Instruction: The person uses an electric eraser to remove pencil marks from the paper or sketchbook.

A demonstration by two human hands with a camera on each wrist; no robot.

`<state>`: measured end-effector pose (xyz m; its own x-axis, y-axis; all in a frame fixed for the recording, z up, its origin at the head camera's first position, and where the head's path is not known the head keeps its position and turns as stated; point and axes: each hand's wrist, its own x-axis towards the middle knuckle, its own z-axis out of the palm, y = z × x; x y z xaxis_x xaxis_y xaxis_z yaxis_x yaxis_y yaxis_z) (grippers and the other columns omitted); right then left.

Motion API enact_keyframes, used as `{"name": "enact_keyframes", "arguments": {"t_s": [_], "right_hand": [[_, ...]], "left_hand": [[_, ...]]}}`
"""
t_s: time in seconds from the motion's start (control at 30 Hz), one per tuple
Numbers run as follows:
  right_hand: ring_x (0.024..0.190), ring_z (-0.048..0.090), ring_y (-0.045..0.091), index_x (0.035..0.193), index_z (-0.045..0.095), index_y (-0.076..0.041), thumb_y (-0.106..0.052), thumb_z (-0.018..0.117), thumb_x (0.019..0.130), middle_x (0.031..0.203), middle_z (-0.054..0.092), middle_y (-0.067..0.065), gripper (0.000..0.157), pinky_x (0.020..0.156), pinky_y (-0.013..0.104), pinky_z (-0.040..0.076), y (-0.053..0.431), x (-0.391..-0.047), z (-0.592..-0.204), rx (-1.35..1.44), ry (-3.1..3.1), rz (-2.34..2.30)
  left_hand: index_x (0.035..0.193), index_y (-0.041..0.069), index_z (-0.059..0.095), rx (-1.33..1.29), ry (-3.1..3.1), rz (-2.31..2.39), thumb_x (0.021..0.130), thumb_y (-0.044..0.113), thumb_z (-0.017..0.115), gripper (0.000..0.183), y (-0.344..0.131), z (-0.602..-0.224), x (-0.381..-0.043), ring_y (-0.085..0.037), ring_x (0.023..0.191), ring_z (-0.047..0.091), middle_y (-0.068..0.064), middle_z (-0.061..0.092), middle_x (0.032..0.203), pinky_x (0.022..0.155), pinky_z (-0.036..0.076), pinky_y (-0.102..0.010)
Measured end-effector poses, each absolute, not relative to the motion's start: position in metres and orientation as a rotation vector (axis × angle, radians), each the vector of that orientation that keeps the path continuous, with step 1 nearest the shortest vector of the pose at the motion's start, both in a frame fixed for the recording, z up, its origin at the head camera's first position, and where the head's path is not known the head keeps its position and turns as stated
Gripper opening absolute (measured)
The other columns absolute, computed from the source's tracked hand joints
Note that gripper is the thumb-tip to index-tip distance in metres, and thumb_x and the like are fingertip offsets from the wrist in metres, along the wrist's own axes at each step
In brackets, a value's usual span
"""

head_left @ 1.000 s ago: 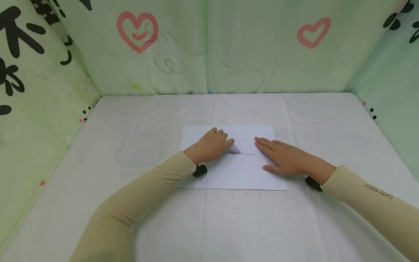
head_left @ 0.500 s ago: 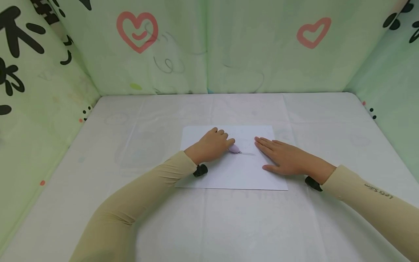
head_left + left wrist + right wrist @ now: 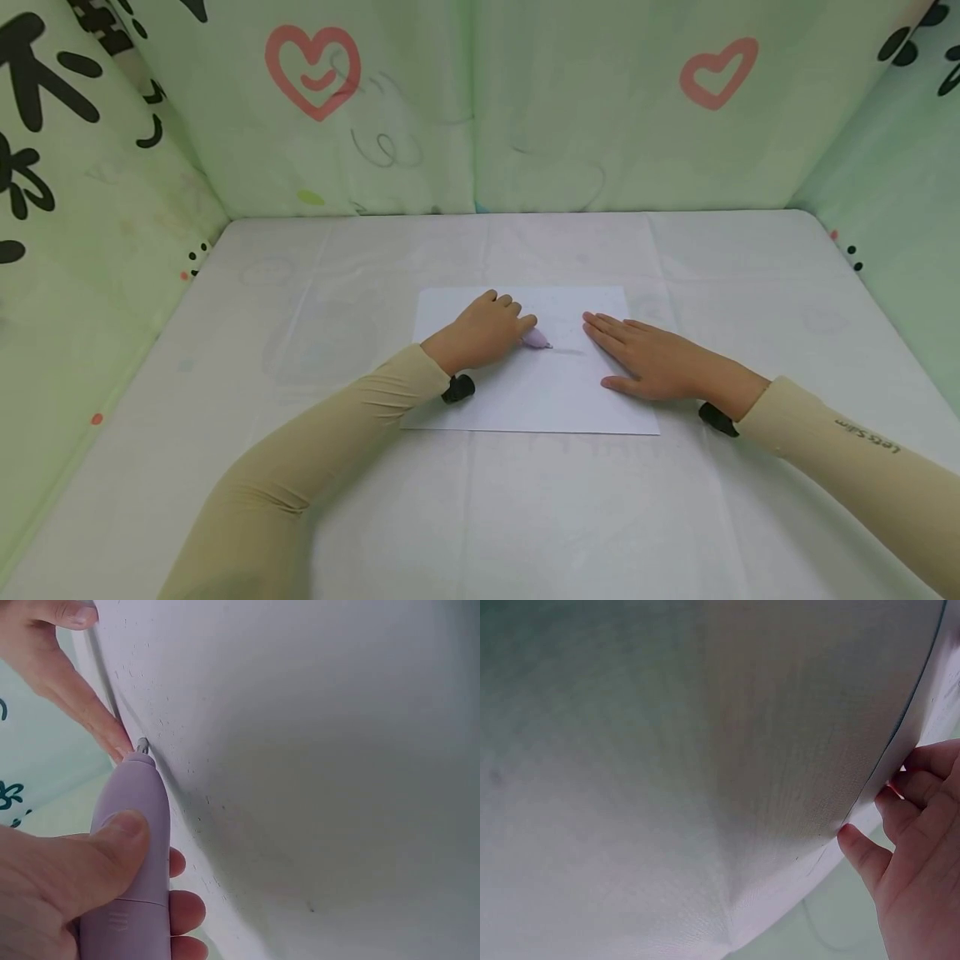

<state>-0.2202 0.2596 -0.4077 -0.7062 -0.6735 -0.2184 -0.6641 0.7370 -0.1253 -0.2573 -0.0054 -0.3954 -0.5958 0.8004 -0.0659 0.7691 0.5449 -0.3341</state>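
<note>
A: Step in hand?
B: Likely working the lilac, pen-shaped plastic tool over the rectangular white paper sheet; next, I'd judge, calls for steady pressure, sheet pinned.
A: Fingers?
B: Left hand curled round tool, metallic tip mid-sheet (contact unclear). Right hand on sheet's right side, fingers straight.

You face a pale green wall bearing two red hearts. Black marks pattern the left wall. Your bench is white.
</note>
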Motion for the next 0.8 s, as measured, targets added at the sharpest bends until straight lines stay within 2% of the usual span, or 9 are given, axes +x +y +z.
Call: {"name": "enact_keyframes", "arguments": {"t_s": [0.8], "right_hand": [[0.143, 0.021, 0.034, 0.148, 0.02, 0.001, -0.039, 0.051, 0.095, 0.157, 0.017, 0.017, 0.073, 0.112, 0.051, 0.024, 0.2609, -0.2207, -0.4098, -1.067, 2.692, -0.066]], "left_hand": [[0.115, 0.018, 0.056, -1.382, -2.648, 0.498, 0.097, 0.021, 0.05, 0.019, -0.0036, -0.4003, -0.2557, -0.018, 0.092, 0.062, -0.002, 0.067, 0.101, 0.08, 0.046, -0.029]]}}
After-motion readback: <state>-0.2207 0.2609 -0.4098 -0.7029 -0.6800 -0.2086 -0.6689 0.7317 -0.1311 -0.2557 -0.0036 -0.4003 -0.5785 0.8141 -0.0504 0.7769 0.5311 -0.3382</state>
